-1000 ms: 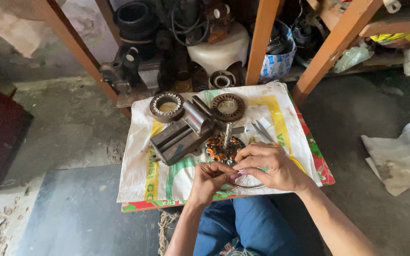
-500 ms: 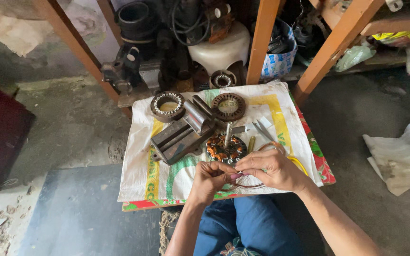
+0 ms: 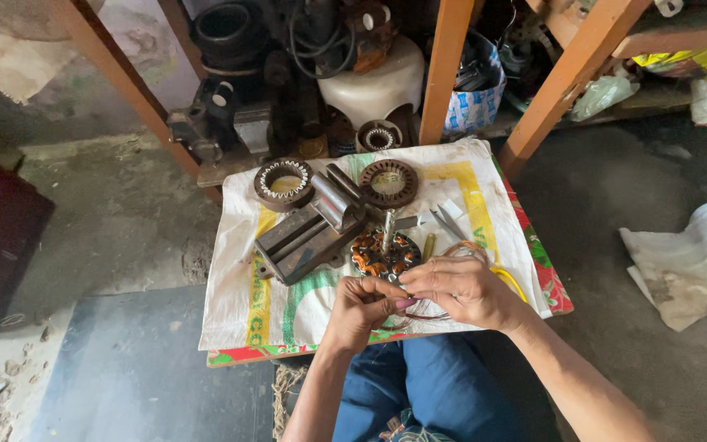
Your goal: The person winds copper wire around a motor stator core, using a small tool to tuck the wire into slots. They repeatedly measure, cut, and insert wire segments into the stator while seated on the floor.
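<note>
My left hand (image 3: 359, 309) and my right hand (image 3: 460, 286) meet at the front of a low board covered with a white woven sack (image 3: 247, 303). Both pinch thin copper wire (image 3: 431, 313) that loops beneath them. Just beyond my fingers sits a round wound stator (image 3: 374, 252) with copper coils and an upright metal shaft (image 3: 388, 229). A dark metal bench vise (image 3: 308, 231) lies to the left of the stator.
Two bare ring-shaped stator cores (image 3: 283, 183) (image 3: 388, 182) lie at the back of the sack, with pliers (image 3: 448, 223) and a small screwdriver (image 3: 428, 245) to the right. Orange wooden rack legs (image 3: 443, 74) stand behind, with motor parts stored under the rack. Crumpled white sacking (image 3: 689, 262) lies on the floor right.
My hands stay together over the wire with only small finger shifts. The view has moved slightly.
</note>
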